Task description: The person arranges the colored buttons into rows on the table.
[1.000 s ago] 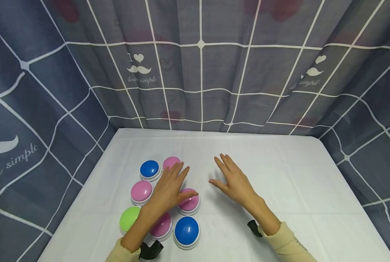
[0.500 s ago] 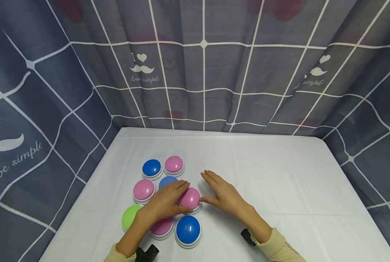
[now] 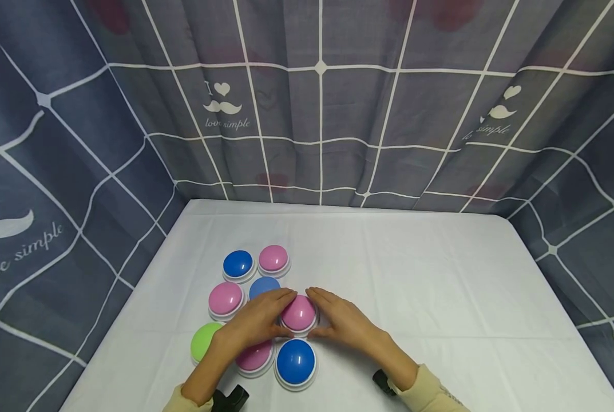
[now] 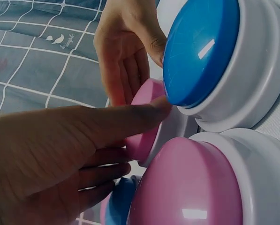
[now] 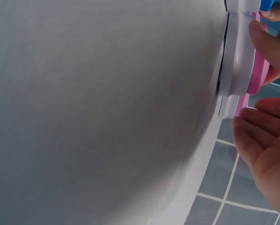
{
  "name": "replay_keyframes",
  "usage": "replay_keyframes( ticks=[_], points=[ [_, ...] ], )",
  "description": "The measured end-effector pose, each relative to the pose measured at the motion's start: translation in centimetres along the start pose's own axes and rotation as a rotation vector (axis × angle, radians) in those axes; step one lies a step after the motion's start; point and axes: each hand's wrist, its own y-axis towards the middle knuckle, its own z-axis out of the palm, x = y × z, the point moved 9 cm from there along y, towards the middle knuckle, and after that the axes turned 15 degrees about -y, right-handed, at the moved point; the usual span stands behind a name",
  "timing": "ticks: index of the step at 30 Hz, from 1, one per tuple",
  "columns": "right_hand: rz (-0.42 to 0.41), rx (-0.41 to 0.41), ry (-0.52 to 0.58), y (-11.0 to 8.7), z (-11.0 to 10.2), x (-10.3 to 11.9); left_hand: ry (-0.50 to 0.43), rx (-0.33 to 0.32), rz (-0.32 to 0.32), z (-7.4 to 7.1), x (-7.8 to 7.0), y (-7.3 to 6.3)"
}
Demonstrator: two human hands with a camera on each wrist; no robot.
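Between my two hands in the head view is a pink domed push button point(image 3: 298, 313) on a white base. My left hand point(image 3: 257, 316) curves round its left side, fingers at the back and thumb at the front. From the right, my right hand point(image 3: 345, 323) cups it the same way. The left wrist view has the left thumb point(image 4: 140, 117) lying across the pink button. In the right wrist view the right thumb point(image 5: 266, 44) is at its white base. A blue push button point(image 3: 296, 361) stands just in front of it.
Left of the hands are more push buttons: a pink one point(image 3: 256, 357) partly under the left hand, a green one point(image 3: 203, 341), another pink point(image 3: 225, 298) and a light blue point(image 3: 263, 285). Blue point(image 3: 237, 263) and pink point(image 3: 273, 258) ones stand behind. Grid-patterned curtains point(image 3: 348, 109) surround the white table point(image 3: 440, 274).
My left hand has drawn back from the rear buttons toward the near pink one, uncovering the rear pink and light blue buttons. My right hand has moved left and nearer, up to the same button.
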Motion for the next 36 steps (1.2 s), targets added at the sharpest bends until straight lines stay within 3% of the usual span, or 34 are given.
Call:
replay_keyframes(
  ticks=[18,36],
  points=[
    [-0.003,0.098,0.041,0.7,1.5,0.3,0.047,-0.020,0.020,0.1,-0.1,0.1],
    [0.043,0.013,0.121,0.3,0.5,-0.9,0.015,-0.067,0.040,-0.3,-0.3,0.7]
  ],
)
